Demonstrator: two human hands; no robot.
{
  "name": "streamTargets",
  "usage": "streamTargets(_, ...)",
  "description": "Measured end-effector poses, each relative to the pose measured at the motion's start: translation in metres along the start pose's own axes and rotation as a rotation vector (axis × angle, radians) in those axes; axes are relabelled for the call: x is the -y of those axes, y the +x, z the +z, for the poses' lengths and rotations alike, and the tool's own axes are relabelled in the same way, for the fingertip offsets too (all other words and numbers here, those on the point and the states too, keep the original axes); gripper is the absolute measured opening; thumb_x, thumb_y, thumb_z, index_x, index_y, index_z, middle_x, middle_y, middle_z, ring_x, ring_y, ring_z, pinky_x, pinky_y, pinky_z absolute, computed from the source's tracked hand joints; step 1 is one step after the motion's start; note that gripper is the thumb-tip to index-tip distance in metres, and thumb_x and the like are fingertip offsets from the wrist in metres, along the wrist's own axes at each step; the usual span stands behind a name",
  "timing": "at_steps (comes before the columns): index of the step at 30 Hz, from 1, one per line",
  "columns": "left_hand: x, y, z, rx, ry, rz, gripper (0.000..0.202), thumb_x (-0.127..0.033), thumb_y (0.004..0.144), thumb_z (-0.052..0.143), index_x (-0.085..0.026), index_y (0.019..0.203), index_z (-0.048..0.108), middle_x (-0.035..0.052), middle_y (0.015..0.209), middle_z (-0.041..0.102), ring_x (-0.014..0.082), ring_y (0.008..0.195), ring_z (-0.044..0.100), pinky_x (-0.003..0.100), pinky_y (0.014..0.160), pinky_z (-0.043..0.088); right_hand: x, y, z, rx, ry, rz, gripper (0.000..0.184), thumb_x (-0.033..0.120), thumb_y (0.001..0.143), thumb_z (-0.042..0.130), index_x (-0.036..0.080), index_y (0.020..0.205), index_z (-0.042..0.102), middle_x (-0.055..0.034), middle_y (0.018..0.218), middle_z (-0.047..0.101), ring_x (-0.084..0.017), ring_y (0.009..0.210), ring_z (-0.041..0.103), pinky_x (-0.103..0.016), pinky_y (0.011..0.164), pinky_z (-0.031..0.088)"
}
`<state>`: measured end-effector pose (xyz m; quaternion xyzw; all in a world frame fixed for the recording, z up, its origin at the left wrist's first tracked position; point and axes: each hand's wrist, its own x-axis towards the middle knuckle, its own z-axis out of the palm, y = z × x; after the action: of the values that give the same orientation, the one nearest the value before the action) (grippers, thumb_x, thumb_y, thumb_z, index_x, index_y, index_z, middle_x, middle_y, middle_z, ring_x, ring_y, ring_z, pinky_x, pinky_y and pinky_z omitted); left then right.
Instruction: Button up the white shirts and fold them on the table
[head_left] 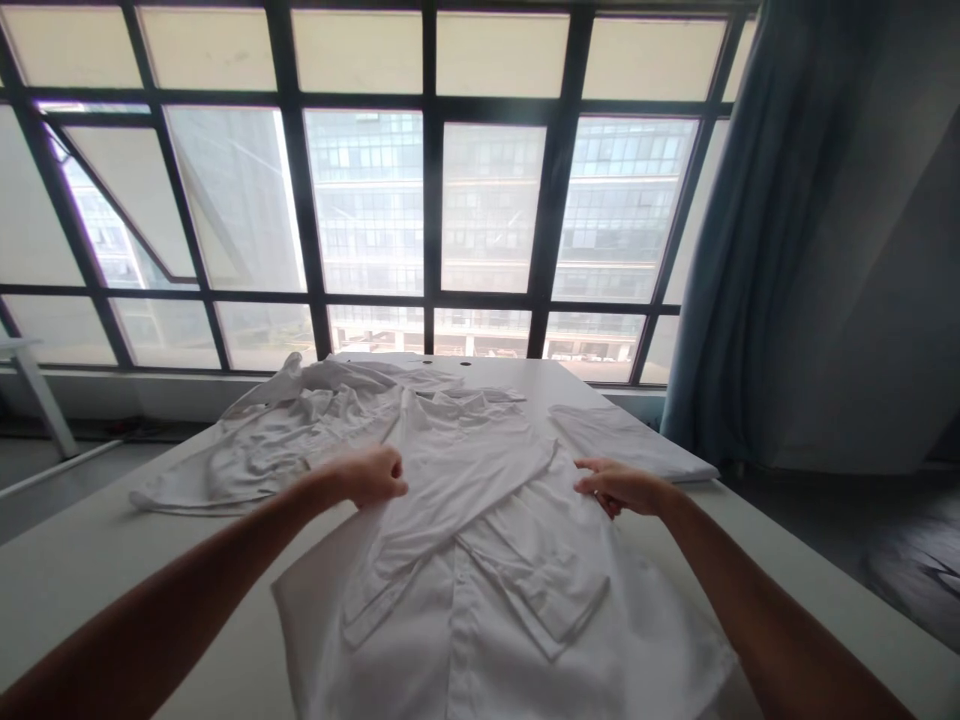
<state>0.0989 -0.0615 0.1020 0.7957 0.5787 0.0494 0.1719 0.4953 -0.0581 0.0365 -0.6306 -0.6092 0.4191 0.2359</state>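
With both sleeves crossed over the white shirt [480, 560] on the surface [90, 560], my left hand [371, 476] bunches its left edge, right fingers [600, 487] pinching its right edge, so I judge folding the sides inward comes next.

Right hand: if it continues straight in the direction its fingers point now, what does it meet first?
Probably the folded sleeve crossing the white shirt, since the right hand points leftward along the cloth; depth is uncertain.
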Motion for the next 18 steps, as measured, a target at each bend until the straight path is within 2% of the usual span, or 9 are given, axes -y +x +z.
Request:
streamTargets(1, -0.015, 0.004, 0.01, 0.022, 0.014, 0.045, 0.01, -0.017, 0.074, 0.056, -0.011, 0.068, 0.061, 0.0002, 0.05, 0.054, 0.0115, 0.046, 0.052, 0.02, 0.049, 0.042, 0.002, 0.0, 0.003, 0.019, 0.014, 0.01, 0.044, 0.027, 0.071, 0.061, 0.012, 0.112, 0.06, 0.0046, 0.046, 0.049, -0.01, 0.039, 0.043, -0.019, 0.039, 0.032)
streamTargets(2, -0.028, 0.008, 0.021, 0.094, 0.033, 0.071, 0.009, -0.016, 0.072, 0.057, -0.011, 0.066, 0.061, 0.0012, 0.049, 0.054, 0.0132, 0.046, 0.054, 0.022, 0.051, 0.044, 0.003, 0.0, 0.005, 0.034, 0.025, 0.001, 0.045, 0.028, 0.071, 0.06, 0.011, 0.113, 0.059, 0.0055, 0.045, 0.047, -0.01, 0.037, 0.041, -0.019, 0.038, 0.031)
streamTargets(5, -0.045, 0.018, 0.054, 0.246, 0.091, 0.107, 0.012, -0.015, 0.071, 0.056, -0.015, 0.059, 0.058, 0.0055, 0.049, 0.058, 0.0206, 0.052, 0.061, 0.031, 0.057, 0.051, 0.003, 0.003, 0.009, 0.053, 0.043, -0.057, 0.048, 0.031, 0.069, 0.06, 0.01, 0.112, 0.058, 0.0066, 0.042, 0.046, -0.009, 0.035, 0.039, -0.018, 0.037, 0.028)
streamTargets(8, -0.04, 0.023, 0.074, 0.335, 0.039, 0.096, 0.02, -0.017, 0.074, 0.055, -0.016, 0.054, 0.053, 0.0076, 0.052, 0.061, 0.0232, 0.056, 0.064, 0.036, 0.061, 0.054, 0.001, 0.007, 0.011, 0.05, 0.049, -0.077, 0.048, 0.034, 0.068, 0.061, 0.011, 0.109, 0.059, 0.0061, 0.042, 0.047, -0.009, 0.035, 0.04, -0.018, 0.036, 0.025)
streamTargets(11, -0.027, 0.027, 0.081, 0.486, -0.12, 0.011, 0.027, -0.023, 0.079, 0.056, -0.016, 0.054, 0.052, 0.0053, 0.051, 0.06, 0.0175, 0.048, 0.06, 0.031, 0.055, 0.053, 0.002, 0.008, 0.015, 0.05, 0.062, -0.105, 0.048, 0.036, 0.067, 0.062, 0.011, 0.108, 0.06, 0.0078, 0.041, 0.044, -0.008, 0.034, 0.038, -0.018, 0.036, 0.026)
streamTargets(13, -0.018, 0.031, 0.08, 0.546, -0.249, 0.011, 0.028, -0.033, 0.085, 0.055, -0.015, 0.063, 0.055, 0.0028, 0.051, 0.06, 0.0146, 0.044, 0.058, 0.028, 0.052, 0.052, 0.005, 0.008, 0.019, 0.041, 0.086, -0.122, 0.05, 0.036, 0.067, 0.062, 0.011, 0.111, 0.06, 0.0096, 0.04, 0.042, -0.008, 0.034, 0.036, -0.019, 0.036, 0.026)
streamTargets(15, -0.007, 0.034, 0.076, 0.508, -0.343, 0.105, 0.031, -0.042, 0.089, 0.052, -0.015, 0.076, 0.058, 0.0018, 0.055, 0.063, 0.0142, 0.046, 0.059, 0.027, 0.053, 0.051, 0.012, 0.006, 0.024, 0.01, 0.112, -0.137, 0.054, 0.036, 0.068, 0.062, 0.01, 0.115, 0.059, 0.0107, 0.038, 0.04, -0.009, 0.033, 0.035, -0.018, 0.036, 0.025)
streamTargets(16, -0.001, 0.035, 0.073, 0.439, -0.359, 0.194, 0.032, -0.044, 0.09, 0.051, -0.015, 0.081, 0.06, 0.0027, 0.059, 0.066, 0.0147, 0.051, 0.062, 0.027, 0.056, 0.053, 0.017, 0.006, 0.028, -0.006, 0.125, -0.148, 0.055, 0.035, 0.068, 0.062, 0.009, 0.117, 0.058, 0.0109, 0.037, 0.039, -0.009, 0.033, 0.036, -0.018, 0.036, 0.025)
streamTargets(18, 0.013, 0.038, 0.067, 0.209, -0.32, 0.408, 0.032, -0.044, 0.09, 0.052, -0.014, 0.089, 0.064, 0.0069, 0.075, 0.072, 0.017, 0.068, 0.067, 0.03, 0.071, 0.055, 0.028, 0.007, 0.039, -0.028, 0.146, -0.17, 0.056, 0.033, 0.07, 0.061, 0.008, 0.12, 0.057, 0.0108, 0.037, 0.041, -0.009, 0.033, 0.037, -0.018, 0.036, 0.026)
